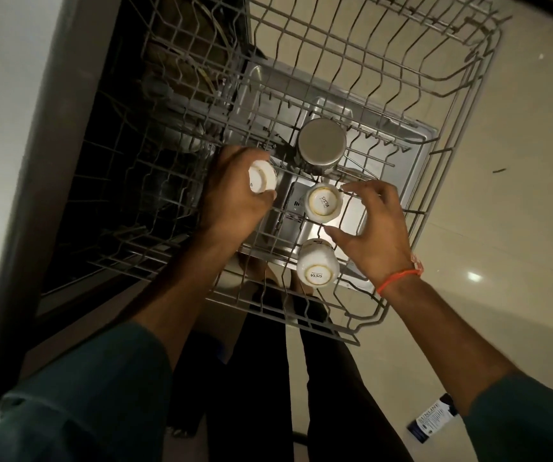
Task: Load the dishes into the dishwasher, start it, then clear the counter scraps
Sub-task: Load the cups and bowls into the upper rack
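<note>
Here our left hand point(235, 191) wraps a small white cup point(261, 176), base up, above the rack point(401, 95); our right hand point(373, 225) hovers spread and empty beside two cups already inverted. We judge the cup light, glazed, slippery and chippable, so we grip its wall.
</note>
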Demonstrator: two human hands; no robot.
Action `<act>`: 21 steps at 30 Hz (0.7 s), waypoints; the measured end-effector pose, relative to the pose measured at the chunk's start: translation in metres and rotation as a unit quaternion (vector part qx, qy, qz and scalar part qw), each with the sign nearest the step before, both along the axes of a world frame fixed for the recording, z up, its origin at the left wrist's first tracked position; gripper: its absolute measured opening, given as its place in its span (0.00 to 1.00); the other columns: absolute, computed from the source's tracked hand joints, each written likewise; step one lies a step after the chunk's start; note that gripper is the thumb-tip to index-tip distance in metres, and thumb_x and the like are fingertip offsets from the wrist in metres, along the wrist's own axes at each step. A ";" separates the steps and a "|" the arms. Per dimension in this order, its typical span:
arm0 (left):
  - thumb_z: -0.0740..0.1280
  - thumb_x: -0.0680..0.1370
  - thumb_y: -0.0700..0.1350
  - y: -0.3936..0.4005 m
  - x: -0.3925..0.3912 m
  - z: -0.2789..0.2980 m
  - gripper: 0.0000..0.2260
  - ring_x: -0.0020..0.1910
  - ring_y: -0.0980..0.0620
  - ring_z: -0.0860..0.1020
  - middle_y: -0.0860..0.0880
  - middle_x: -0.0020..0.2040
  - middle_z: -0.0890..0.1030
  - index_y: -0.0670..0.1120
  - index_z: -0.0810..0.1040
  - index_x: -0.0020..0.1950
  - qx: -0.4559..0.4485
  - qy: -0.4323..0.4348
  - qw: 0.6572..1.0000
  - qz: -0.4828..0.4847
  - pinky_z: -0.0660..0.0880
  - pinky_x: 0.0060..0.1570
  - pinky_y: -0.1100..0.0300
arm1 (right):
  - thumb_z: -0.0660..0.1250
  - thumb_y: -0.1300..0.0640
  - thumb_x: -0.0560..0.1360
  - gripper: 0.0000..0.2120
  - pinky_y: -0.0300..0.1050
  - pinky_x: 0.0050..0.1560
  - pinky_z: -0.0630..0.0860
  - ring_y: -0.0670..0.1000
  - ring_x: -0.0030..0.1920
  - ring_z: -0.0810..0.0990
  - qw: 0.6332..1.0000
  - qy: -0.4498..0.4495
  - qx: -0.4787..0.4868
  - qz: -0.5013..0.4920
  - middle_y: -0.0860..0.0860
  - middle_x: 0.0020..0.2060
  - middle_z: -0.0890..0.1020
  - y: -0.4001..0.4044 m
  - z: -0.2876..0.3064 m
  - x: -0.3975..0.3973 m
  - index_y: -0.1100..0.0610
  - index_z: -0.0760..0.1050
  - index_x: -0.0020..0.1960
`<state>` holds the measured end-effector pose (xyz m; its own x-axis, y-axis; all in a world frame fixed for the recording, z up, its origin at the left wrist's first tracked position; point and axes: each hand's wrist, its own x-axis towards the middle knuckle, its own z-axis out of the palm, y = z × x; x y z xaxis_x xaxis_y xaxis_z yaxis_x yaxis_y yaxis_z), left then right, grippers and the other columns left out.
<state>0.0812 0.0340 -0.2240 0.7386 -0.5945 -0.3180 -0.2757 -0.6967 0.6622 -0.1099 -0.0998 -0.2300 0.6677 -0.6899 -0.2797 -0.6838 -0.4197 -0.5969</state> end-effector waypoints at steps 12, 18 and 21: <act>0.80 0.68 0.37 -0.011 -0.002 -0.021 0.28 0.64 0.49 0.74 0.48 0.67 0.73 0.49 0.79 0.66 0.023 -0.005 1.000 -0.013 0.68 0.60 0.66 | 0.81 0.58 0.66 0.32 0.49 0.66 0.73 0.54 0.64 0.74 0.999 -0.011 0.029 -0.033 0.52 0.64 0.71 0.013 0.006 -0.005 0.49 0.75 0.67; 0.80 0.68 0.38 -0.011 -0.005 -0.020 0.28 0.61 0.52 0.72 0.48 0.67 0.70 0.49 0.76 0.65 0.046 -0.011 0.999 -0.007 0.70 0.53 0.64 | 0.80 0.57 0.66 0.31 0.46 0.67 0.72 0.53 0.63 0.74 0.999 -0.012 0.027 -0.032 0.51 0.63 0.72 0.011 0.008 -0.008 0.51 0.75 0.67; 0.80 0.68 0.38 -0.011 -0.005 -0.019 0.27 0.56 0.54 0.71 0.47 0.65 0.71 0.48 0.74 0.64 0.053 -0.013 0.998 -0.014 0.70 0.49 0.63 | 0.80 0.58 0.66 0.31 0.41 0.66 0.71 0.52 0.63 0.74 0.999 -0.013 0.027 -0.030 0.50 0.63 0.71 0.010 0.011 -0.007 0.51 0.75 0.67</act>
